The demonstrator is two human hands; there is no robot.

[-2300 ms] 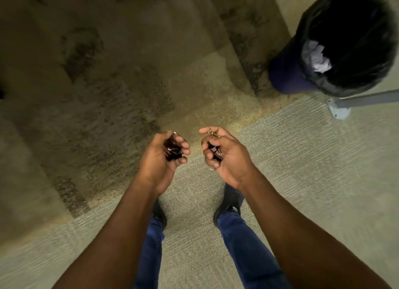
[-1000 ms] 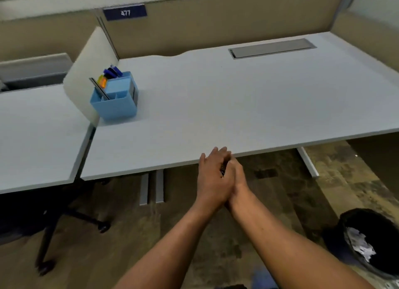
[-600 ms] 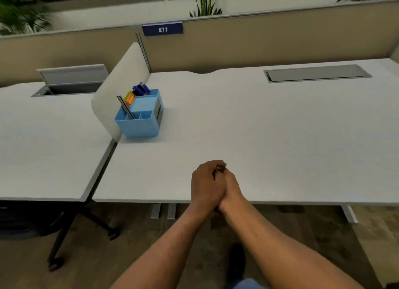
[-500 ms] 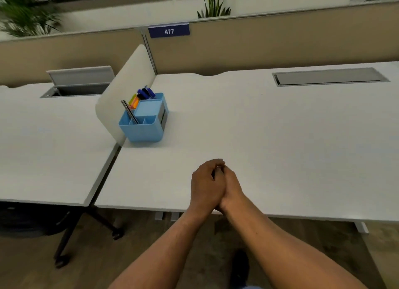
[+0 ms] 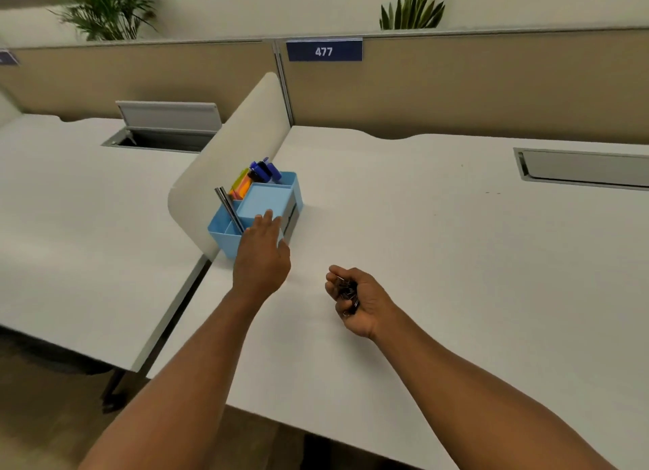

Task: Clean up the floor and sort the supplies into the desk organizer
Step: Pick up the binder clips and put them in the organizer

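A light blue desk organizer [image 5: 267,201] stands on the white desk [image 5: 439,244] against a curved divider. It holds blue and orange markers [image 5: 258,174] at the back and a metal ruler [image 5: 229,208] in a front slot. My left hand [image 5: 262,255] reaches over the organizer's front right corner, palm down, fingers spread and touching its top edge. My right hand [image 5: 356,299] hovers over the desk to the right, cupped palm up around a bunch of black binder clips [image 5: 347,290].
A curved white divider [image 5: 231,153] separates this desk from the left one [image 5: 70,223]. Beige partition [image 5: 456,83] with a "477" sign [image 5: 323,50] runs behind. A grey cable hatch [image 5: 583,169] sits at the right, an open hatch [image 5: 165,128] on the left desk.
My hands, clasped together around the clips at the desk edge, have parted. The left one went forward to the organizer; the right keeps the clips. I stepped closer to the desk.
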